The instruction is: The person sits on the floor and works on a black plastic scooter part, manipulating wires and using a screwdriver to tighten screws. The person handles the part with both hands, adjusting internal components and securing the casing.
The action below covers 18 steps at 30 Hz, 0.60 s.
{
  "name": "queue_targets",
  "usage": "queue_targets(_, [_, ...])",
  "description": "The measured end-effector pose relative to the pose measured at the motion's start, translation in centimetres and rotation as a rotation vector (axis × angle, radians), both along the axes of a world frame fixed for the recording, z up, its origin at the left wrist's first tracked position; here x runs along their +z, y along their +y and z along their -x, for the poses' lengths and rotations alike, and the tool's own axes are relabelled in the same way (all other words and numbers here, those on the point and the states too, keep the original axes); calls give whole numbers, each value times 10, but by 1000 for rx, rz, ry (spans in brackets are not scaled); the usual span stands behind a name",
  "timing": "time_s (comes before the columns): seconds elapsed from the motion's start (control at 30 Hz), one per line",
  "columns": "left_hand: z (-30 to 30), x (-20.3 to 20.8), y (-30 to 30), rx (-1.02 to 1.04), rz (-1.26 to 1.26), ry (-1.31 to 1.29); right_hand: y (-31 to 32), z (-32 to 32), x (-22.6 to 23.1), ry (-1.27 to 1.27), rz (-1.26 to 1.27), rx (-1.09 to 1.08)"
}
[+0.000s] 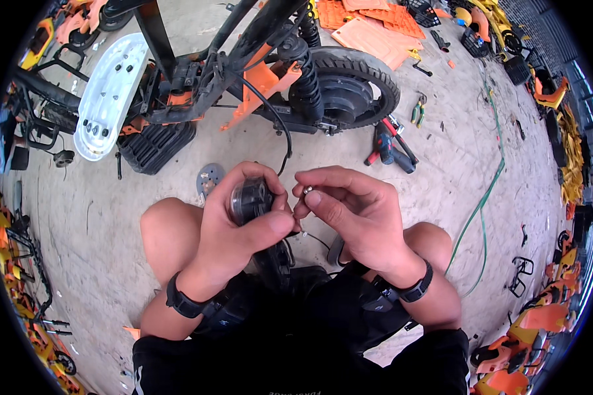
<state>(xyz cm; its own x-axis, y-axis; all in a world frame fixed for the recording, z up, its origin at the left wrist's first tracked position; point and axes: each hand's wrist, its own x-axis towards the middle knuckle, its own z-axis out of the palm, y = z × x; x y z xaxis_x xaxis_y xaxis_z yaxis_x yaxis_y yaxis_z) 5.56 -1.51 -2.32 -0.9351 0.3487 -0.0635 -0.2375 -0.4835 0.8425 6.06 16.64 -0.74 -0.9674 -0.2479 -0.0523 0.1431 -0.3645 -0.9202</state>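
Note:
My left hand (234, 230) is closed round a round black part with a clear, lens-like cover (247, 199), which looks like a small lamp. Its thumb lies across the near side of the part. Close on the right, my right hand (356, 210) pinches a small shiny metal piece (308, 190) between thumb and fingertips; it looks like a screw or nut, too small to tell. The fingertips of both hands almost meet. Ahead of them stands a partly stripped scooter with a black frame (217, 59), an orange bracket (260, 79) and a rear wheel (349, 89).
A white tray (122, 69) with small hardware rests at the left of the scooter. A power drill (390, 148) and pliers (418, 110) lie on the floor at the right. Farther right runs a green hose (491, 187). Orange panels (375, 36) are at the back.

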Motion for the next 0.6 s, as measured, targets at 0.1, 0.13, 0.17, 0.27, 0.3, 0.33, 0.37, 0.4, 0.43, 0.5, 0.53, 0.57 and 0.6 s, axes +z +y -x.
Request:
queue_targets(0.1, [-1,9,-1,5,210,6,2,-4,-2,20,-70,-7])
queue_targets(0.13, [0,9,1,15,180,2,1,-4,-2,26,-60,-23])
queue_targets(0.17, [0,9,0,-6,172,-17,2,-3,-3,100,-111,-19])
queue_targets(0.27, [2,11,-5,-61,108,-78,3,-2,-4,225,-226,-22])
queue_targets(0.3, [2,11,-6,-72,60,-101,2,-4,-2,201,-240,-33])
queue_targets(0.33, [2,11,-6,-84,11,-124,1,-5,-2,178,-253,-45])
queue_targets(0.37, [2,12,-5,-69,8,-123,2,-5,-1,216,-291,-52])
queue_targets(0.4, [1,12,-3,-53,5,-121,3,-4,-2,254,-329,-60])
queue_targets(0.43, [1,12,-3,-38,2,-119,3,-4,-2,293,-366,-68])
queue_targets(0.5, [1,11,-3,-23,34,-78,5,-4,-3,407,-481,-102])
queue_targets(0.53, [2,10,-3,-15,49,-58,5,-3,-3,464,-537,-119])
queue_targets(0.57, [2,8,-4,-9,60,-30,5,-4,-3,479,-564,-139])
queue_targets(0.6, [3,6,-4,-4,70,-2,4,-5,-3,495,-590,-158])
